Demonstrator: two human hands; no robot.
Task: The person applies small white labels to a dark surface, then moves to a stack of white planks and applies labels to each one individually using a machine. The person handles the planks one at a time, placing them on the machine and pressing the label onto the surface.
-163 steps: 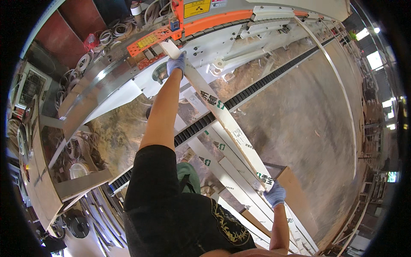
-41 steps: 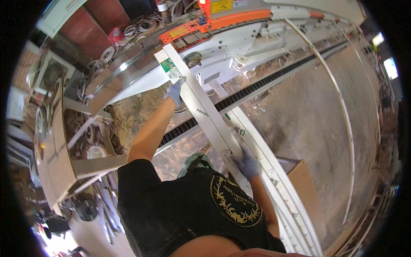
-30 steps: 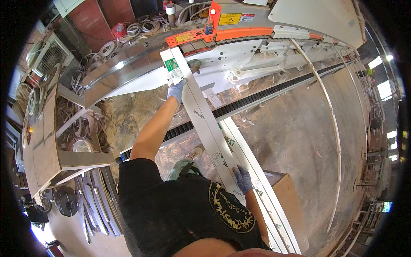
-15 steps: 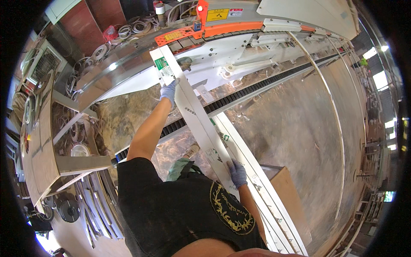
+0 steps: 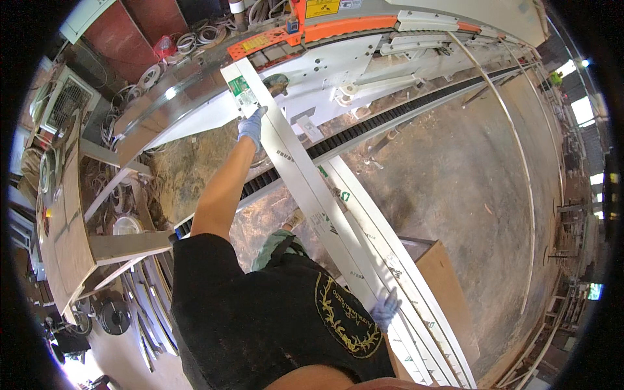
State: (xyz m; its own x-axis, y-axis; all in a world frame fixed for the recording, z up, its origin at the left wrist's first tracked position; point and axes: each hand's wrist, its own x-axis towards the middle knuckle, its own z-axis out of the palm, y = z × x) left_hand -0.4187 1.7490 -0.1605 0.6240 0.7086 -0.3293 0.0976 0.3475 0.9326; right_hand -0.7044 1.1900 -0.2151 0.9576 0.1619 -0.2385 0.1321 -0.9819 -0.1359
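Note:
A long white board (image 5: 296, 166) with a green-and-white label near its far end slants across the middle, from the machine toward my right side. My left hand (image 5: 251, 127), in a pale blue-grey glove, grips its left edge just below the label. Farther down, my gloved right hand (image 5: 387, 309) rests against the board's near part with fingers stretched and slightly apart. Beneath and to the right lies a stack of similar white boards (image 5: 370, 218) with green and dark print. My body hides the held board's near end.
A machine with an orange guard (image 5: 351, 27) runs along the far side. Below it a black roller track (image 5: 364, 133) crosses the floor. A wooden table (image 5: 68, 227) stands left, with leaning strips (image 5: 140, 305) under it. A brown box (image 5: 442, 273) sits right of the stack.
My right hand has slid along the board toward my body, and its fingers have loosened and stretched out. My left hand keeps its hold near the label.

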